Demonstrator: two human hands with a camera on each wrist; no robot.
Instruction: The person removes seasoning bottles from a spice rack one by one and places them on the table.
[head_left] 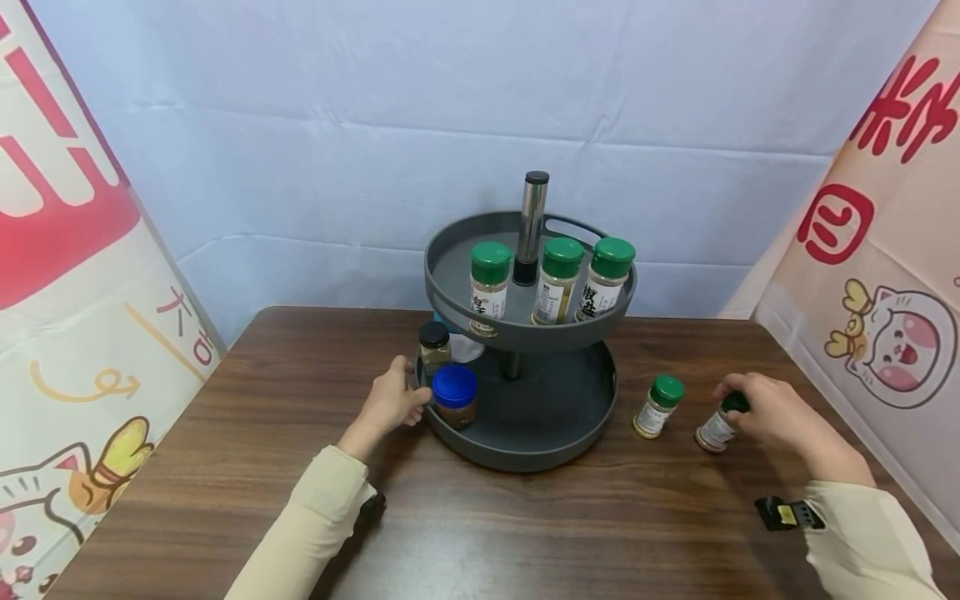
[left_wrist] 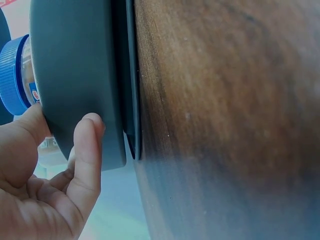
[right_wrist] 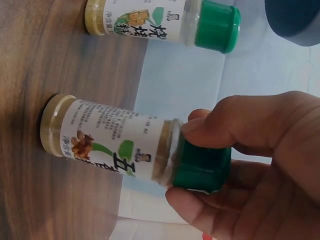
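My right hand pinches the dark green cap of a spice jar between thumb and fingers, at the right of the table. The right wrist view shows this jar's label and brown powder inside. My left hand holds the rim of the lower tray of a grey two-tier turntable. In the left wrist view, its thumb lies at the rim and a finger against the outer wall. Just inside the rim there, a blue-lidded jar stands beside a black-lidded jar.
Another green-capped jar stands between the turntable and my right hand. Three green-capped jars, one of them the left jar, stand on the upper tray. A metal post rises through it. Cloth hangs behind the wooden table.
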